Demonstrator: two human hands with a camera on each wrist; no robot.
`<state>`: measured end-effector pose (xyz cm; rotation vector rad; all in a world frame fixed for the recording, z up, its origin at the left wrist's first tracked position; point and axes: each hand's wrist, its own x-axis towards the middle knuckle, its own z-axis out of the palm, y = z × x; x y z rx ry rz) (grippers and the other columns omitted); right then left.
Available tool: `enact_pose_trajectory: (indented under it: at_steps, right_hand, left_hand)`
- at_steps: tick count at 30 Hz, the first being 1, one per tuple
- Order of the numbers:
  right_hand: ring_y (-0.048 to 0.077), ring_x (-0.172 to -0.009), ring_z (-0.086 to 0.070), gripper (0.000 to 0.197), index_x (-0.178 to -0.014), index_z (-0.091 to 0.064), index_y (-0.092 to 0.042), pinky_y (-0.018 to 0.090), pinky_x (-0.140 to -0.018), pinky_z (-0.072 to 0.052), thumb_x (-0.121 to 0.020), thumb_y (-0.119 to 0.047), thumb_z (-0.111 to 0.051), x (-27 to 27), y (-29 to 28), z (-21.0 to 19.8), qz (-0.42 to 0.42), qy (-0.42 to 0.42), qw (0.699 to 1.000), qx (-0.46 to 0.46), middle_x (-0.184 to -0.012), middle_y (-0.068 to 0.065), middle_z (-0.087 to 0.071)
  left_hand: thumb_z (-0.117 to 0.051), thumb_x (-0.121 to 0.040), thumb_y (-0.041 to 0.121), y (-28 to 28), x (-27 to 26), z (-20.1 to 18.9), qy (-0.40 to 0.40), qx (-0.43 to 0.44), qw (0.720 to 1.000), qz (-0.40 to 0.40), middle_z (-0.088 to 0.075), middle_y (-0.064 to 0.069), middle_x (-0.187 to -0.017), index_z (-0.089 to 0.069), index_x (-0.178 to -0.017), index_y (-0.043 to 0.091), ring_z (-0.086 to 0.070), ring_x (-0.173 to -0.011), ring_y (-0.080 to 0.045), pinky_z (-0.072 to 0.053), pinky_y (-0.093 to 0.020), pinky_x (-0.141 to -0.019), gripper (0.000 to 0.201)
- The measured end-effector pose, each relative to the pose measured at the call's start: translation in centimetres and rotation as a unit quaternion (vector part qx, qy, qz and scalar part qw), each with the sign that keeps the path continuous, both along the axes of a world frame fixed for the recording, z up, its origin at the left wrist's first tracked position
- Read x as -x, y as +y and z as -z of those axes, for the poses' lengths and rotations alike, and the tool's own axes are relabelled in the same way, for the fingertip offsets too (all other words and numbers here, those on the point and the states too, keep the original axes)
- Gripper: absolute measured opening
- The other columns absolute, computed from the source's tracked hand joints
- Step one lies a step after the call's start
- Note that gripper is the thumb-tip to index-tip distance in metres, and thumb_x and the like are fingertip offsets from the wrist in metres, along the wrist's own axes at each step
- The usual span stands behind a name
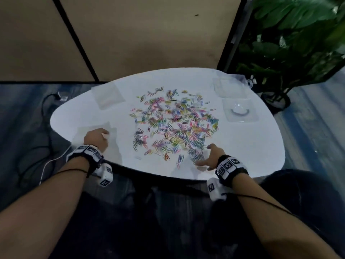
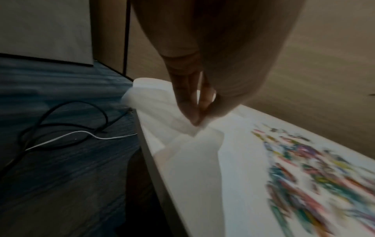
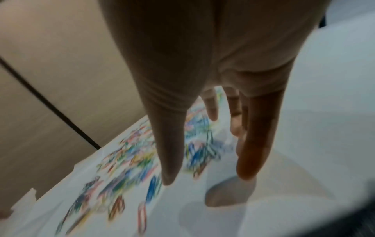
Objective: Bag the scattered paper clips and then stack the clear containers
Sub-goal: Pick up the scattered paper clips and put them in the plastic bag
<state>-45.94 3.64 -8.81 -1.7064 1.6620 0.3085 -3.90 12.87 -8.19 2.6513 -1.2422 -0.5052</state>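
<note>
Left hand (image 1: pixel 97 137) pinches the limp, slippery clear bag (image 2: pixel 188 154) by its edge on the desk (image 1: pixel 242 146). Right hand (image 1: pixel 211 156) spread, holding nothing, fingertips beside the light paper clips (image 1: pixel 173 122); best scooped in handfuls.

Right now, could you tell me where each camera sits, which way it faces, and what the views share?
Head: on the person's head, looking down and forward at the table; shows both forearms, left hand on a clear bag, right hand at the paper clips.
Left wrist: on the left wrist, looking along the fingers, which pinch the bag near the table edge.
Right wrist: on the right wrist, looking along the spread fingers above the table.
Shared: all three show the paper clips and the table.
</note>
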Motion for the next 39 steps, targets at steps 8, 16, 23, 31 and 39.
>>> enact_pose_trajectory:
  at_steps: [8, 16, 23, 31, 39]
  right_hand:
    - [0.038, -0.131, -0.044, 0.106, -0.153, -0.02, -0.019, 0.04, -0.103, -0.045, -0.071, -0.041, -0.083, -4.0, 2.2, 4.0, 0.014, -0.052, 0.992, 0.114, -0.155, 0.017, -0.013]
    - [0.028, -0.108, -0.052, 0.022, -0.108, -0.066, -0.011, 0.032, -0.08, -0.047, -0.093, -0.005, -0.053, -6.1, -0.4, 6.1, -0.16, 0.022, 0.958, 0.237, -0.126, 0.014, -0.055]
    - [0.019, -0.089, -0.069, 0.016, -0.088, -0.077, -0.012, 0.03, -0.081, -0.058, -0.086, -0.024, -0.066, -6.8, -5.3, 3.2, -0.076, 0.013, 0.99, 0.12, -0.091, 0.004, -0.074]
    - [0.03, -0.096, -0.071, 0.032, -0.105, -0.066, 0.017, 0.038, -0.09, -0.058, -0.08, -0.001, -0.075, -10.5, -6.1, -4.8, 0.194, -0.437, 0.871, -0.114, -0.105, 0.026, -0.069]
    - [0.024, -0.071, -0.073, 0.011, -0.068, -0.076, -0.004, 0.034, -0.077, -0.061, -0.078, 0.0, -0.077, -14.5, -3.6, -4.3, 0.145, -0.403, 0.9, -0.086, -0.076, 0.018, -0.074]
  left_hand:
    - [-0.061, -0.081, 0.01, 1.9, 7.2, -5.5, -0.024, -0.065, 0.995, 0.068, -0.067, -0.016, -0.121, -0.038, -0.148, 0.014, -0.06, -0.118, -0.038, -0.052, -0.043, -0.099, 0.072]
    - [-0.069, -0.076, 0.017, 0.3, 11.7, -4.7, 0.045, -0.051, 0.995, 0.079, -0.072, -0.011, -0.115, -0.068, -0.122, 0.014, -0.065, -0.11, -0.027, -0.053, -0.033, -0.097, 0.047]
    - [-0.054, -0.089, 0.012, -2.4, 11.4, -4.0, 0.118, -0.057, 0.989, 0.072, -0.078, -0.014, -0.077, -0.075, -0.09, 0.001, -0.075, -0.059, -0.024, -0.063, -0.03, -0.071, 0.024]
    - [-0.052, -0.092, 0.002, -5.6, 12.8, -4.0, 0.197, -0.03, 0.975, 0.098, -0.078, -0.018, -0.09, -0.069, -0.073, 0.001, -0.076, -0.057, -0.02, -0.064, -0.037, -0.064, 0.026]
    - [-0.055, -0.095, -0.003, -6.5, 13.8, -5.3, 0.316, 0.069, 0.945, 0.058, -0.073, -0.025, -0.088, -0.07, -0.09, -0.013, -0.074, -0.059, -0.02, -0.064, -0.028, -0.062, 0.018]
